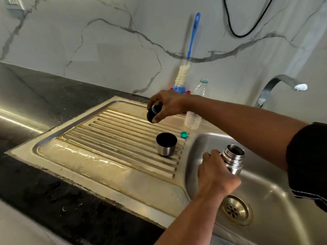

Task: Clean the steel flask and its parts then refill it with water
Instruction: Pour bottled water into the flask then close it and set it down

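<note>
My left hand (215, 174) grips the steel flask (233, 160) around its body over the sink basin (276, 195); the threaded mouth is uncovered and tilts up to the right. My right hand (166, 105) reaches across above the ribbed drainboard (109, 138) and pinches the flask's black stopper (153, 114) between thumb and fingers. The flask's steel cup lid (166, 144) stands mouth-up on the drainboard, black inside.
A clear plastic bottle (193, 119) stands behind my right arm, its green cap (184, 134) lying by the basin edge. A blue-handled bottle brush (184, 75) leans on the marble wall. The tap (279, 85) curves over the basin. A wet patch covers the drainboard's front.
</note>
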